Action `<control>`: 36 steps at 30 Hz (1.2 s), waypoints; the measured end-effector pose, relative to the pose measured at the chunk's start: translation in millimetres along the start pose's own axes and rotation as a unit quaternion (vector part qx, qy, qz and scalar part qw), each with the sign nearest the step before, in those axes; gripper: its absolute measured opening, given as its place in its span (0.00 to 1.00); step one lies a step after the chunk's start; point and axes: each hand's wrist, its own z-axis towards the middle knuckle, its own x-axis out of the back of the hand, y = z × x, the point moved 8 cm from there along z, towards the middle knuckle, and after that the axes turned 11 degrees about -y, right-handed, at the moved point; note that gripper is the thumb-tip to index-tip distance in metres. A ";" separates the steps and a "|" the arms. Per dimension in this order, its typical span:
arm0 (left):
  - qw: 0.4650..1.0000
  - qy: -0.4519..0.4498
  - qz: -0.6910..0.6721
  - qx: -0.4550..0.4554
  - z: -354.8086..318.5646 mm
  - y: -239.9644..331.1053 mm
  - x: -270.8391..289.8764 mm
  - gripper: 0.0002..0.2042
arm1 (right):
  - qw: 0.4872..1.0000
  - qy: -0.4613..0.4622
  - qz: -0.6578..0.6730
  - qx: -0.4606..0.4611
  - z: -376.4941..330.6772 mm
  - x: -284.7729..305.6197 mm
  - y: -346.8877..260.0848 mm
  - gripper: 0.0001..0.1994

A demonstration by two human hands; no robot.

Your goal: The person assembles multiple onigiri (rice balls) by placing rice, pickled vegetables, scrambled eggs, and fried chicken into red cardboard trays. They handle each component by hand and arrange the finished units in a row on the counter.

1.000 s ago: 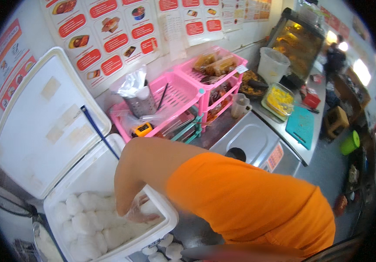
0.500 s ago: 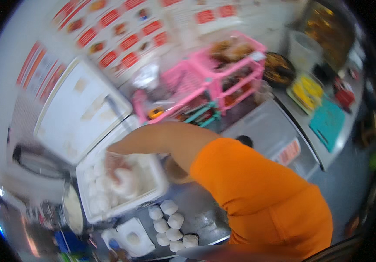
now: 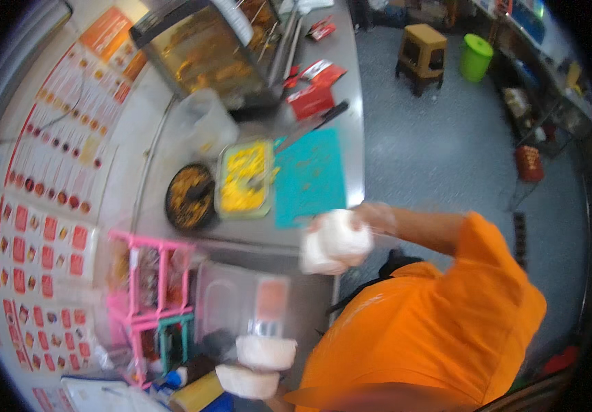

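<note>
White, rounded, matte pieces: two pairs, one at each hand; soft-looking, a bit blurred.
Pink plastic rack: left, beside the wall; give it room so nothing knocks its posts.
Round black bowl of brown food: up along the worktop; best kept out from under loose powder or crumbs.
Clear container of yellow shredded food: right of the bowl, uncovered; same care.
Left pair: lower middle, one just above the other; keep level, tilt could slide one off.
Left hand: mostly hidden at the lower edge, seems to support the left pair; finger spread, cannot tell. Cupping from below would suit.
Teal flat cutting board: just beyond the right pair in view; whether they touch, cannot tell.
Dark-handled knife: past the board's far edge; keep fingers and pieces clear.
Right pair: near the steel worktop's edge, pressed side by side.
Right hand: fingers curled partway around the right pair; light, even pressure should avoid dents.
</note>
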 end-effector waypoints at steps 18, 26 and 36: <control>0.957 -0.037 -0.004 0.289 650.4 -505.3 -263.9 0.31 | 0.859 0.311 0.085 0.397 -374.2 249.5 -441.4 0.37; 0.934 0.137 0.183 0.276 907.4 -574.7 -221.6 0.37 | 0.862 0.371 0.115 0.326 -405.9 418.8 -590.7 0.36; 0.484 0.412 0.758 0.146 958.0 -463.8 -215.4 0.35 | 0.939 0.326 -0.034 -0.108 -289.3 715.0 -738.5 0.27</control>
